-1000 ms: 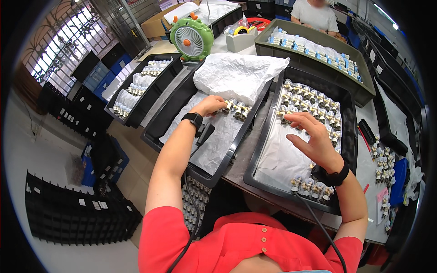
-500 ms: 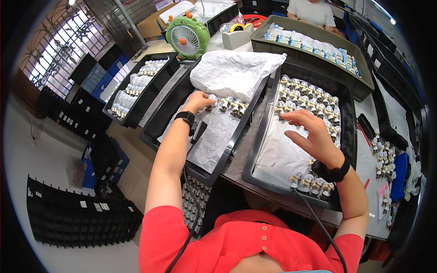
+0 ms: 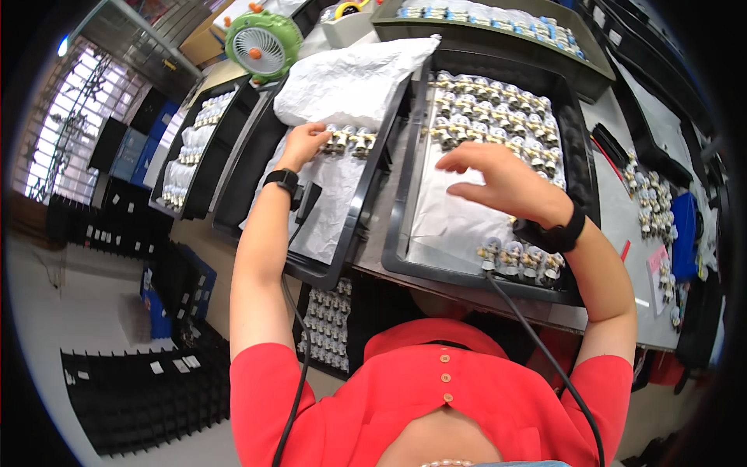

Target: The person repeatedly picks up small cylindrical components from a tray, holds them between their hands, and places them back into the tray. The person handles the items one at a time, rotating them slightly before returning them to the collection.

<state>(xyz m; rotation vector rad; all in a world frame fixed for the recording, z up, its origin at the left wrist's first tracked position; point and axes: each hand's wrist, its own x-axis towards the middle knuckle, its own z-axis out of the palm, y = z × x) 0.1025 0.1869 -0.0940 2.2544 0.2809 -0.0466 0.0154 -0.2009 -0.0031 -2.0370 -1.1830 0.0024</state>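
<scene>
My left hand reaches into the middle black tray, its fingertips closed against the leftmost figurine of a short row. These small white-and-gold figurines have clear, rounded tops and stand on white paper, just below a folded white sheet. Over the right black tray hovers my right hand, thumb and fingers apart and nothing between them. Several rows of similar figurines fill that tray's far part; a few more stand at its near edge, partly behind my right wrist.
At the left is another black tray with figurines. A green fan stands behind the trays, and an olive bin of blue-and-white figurines lies at the back. Loose figurines sit at the right. Cables run from both wrists.
The head view has shifted, so the trays sit higher and further left. My left hand's figurine now stands close against its row, where a gap showed before. My right hand stays open over the right tray.
</scene>
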